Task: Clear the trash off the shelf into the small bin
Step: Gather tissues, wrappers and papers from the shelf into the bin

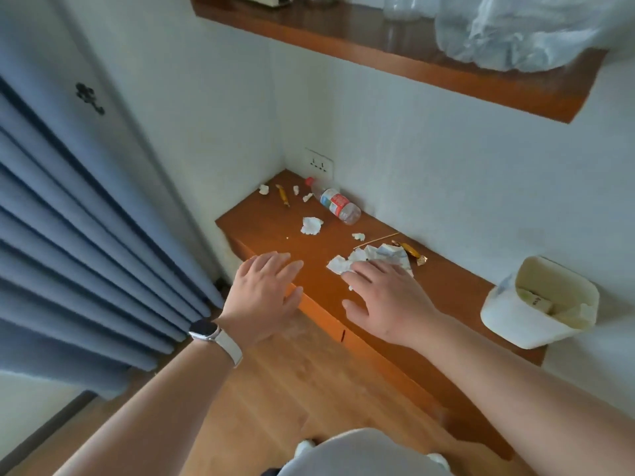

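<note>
Left hand (264, 290), watch (206, 329) on wrist, spread flat and empty over front edge of low wooden shelf (275, 231). Right hand (388, 297) open, fingertips on or just above crumpled paper (378, 257) mid-shelf; contact unclear. Toward shelf's far corner: plastic bottle (335, 201) on its side, tissue scraps (311, 225). Small bin (536, 304) at shelf's right end, some waste inside.

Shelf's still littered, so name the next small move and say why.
Probably close the right hand on the crumpled paper. Its fingers already reach that pile, both hands are open and empty, and the bin stands open on the shelf to the right.
</note>
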The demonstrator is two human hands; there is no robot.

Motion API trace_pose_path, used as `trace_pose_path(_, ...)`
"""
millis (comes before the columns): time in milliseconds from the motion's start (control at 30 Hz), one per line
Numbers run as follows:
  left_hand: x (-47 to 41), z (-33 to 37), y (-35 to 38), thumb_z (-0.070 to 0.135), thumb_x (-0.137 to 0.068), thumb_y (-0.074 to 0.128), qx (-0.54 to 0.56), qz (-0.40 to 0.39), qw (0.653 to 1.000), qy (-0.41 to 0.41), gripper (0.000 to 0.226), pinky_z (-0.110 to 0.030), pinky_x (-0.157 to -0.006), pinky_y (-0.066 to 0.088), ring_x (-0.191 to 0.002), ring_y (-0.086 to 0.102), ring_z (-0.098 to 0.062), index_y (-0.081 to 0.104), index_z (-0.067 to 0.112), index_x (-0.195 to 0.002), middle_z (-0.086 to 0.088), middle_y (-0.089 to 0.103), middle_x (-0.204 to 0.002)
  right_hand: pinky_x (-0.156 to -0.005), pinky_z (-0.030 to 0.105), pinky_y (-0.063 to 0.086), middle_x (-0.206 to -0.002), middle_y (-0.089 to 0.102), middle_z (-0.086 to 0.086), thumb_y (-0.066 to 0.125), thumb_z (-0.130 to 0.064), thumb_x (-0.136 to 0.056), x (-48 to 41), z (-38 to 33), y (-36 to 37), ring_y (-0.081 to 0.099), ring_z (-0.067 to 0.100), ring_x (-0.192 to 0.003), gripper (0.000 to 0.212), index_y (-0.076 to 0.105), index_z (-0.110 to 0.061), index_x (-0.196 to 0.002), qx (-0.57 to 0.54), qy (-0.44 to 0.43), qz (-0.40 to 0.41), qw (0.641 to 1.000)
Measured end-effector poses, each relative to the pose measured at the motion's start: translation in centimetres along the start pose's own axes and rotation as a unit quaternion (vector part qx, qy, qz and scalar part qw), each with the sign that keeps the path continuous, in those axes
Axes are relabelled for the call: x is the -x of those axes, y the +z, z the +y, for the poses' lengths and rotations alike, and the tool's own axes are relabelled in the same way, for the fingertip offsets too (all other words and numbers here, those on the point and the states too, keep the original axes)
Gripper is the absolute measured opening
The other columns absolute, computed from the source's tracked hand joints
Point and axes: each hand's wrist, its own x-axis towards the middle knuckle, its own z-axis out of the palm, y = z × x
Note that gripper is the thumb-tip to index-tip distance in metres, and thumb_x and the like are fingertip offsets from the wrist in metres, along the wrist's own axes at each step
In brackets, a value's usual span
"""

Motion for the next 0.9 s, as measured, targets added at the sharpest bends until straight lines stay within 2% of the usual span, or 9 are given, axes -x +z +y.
trace_pose_path(100,2.2,-4.3,0.1,0.049,-0.098,0.036,0.000,0.015,1.000,-0.019,0.048,-0.046,-0.115,0.029,-0.140,0.036,-0.020,0.045,0.032,-0.142,0.005,0.048,-0.147,-0.099,0.041,0.044,-0.134,0.052,-0.003,0.036,-0.048,-0.096,-2.7,-3.8,0.2,0.046,0.021,-0.124,0.047,0.051,-0.021,-0.131,0.005,-0.028,0.000,1.000)
trace_pose_path(233,4.6,-8.3,0.0,0.046,-0.097,0.042,-0.004,0.030,0.999,-0.044,0.045,-0.045,-0.113,0.033,-0.135,0.042,-0.021,0.050,0.030,-0.137,0.004,0.053,-0.142,-0.096,0.040,0.047,-0.132,0.053,-0.003,0.035,-0.049,-0.095,-4.8,-7.3,0.2,0.048,0.020,-0.122,0.048,0.052,-0.021,-0.129,0.016,-0.059,0.002,0.998)
trace_pose_path(467,6.7,-11.7,-0.4,0.043,-0.095,0.052,0.004,0.064,0.994,-0.084,0.042,-0.047,-0.108,0.038,-0.130,0.048,-0.025,0.055,0.026,-0.134,0.000,0.057,-0.137,-0.094,0.041,0.046,-0.130,0.055,-0.001,0.037,-0.048,-0.095,-7.8,-10.0,0.6,0.047,0.022,-0.122,0.046,0.053,-0.020,-0.128,0.027,-0.096,-0.012,0.995)
trace_pose_path(667,5.4,-12.4,0.9,0.039,-0.095,0.055,0.010,0.056,0.994,-0.093,0.039,-0.047,-0.106,0.039,-0.129,0.050,-0.027,0.057,0.025,-0.131,-0.001,0.059,-0.134,-0.094,0.041,0.047,-0.129,0.055,-0.001,0.035,-0.049,-0.095,-10.2,-9.4,2.1,0.047,0.021,-0.121,0.048,0.053,-0.021,-0.128,0.011,-0.107,-0.032,0.994)
trace_pose_path(900,-1.2,-10.6,1.6,0.046,-0.095,0.048,0.022,0.012,0.995,-0.097,0.044,-0.043,-0.110,0.033,-0.133,0.045,-0.022,0.053,0.030,-0.136,0.005,0.055,-0.140,-0.099,0.039,0.044,-0.132,0.053,-0.002,0.030,-0.049,-0.095,-14.4,-4.9,2.4,0.045,0.021,-0.123,0.047,0.051,-0.022,-0.128,-0.015,-0.096,-0.036,0.995)
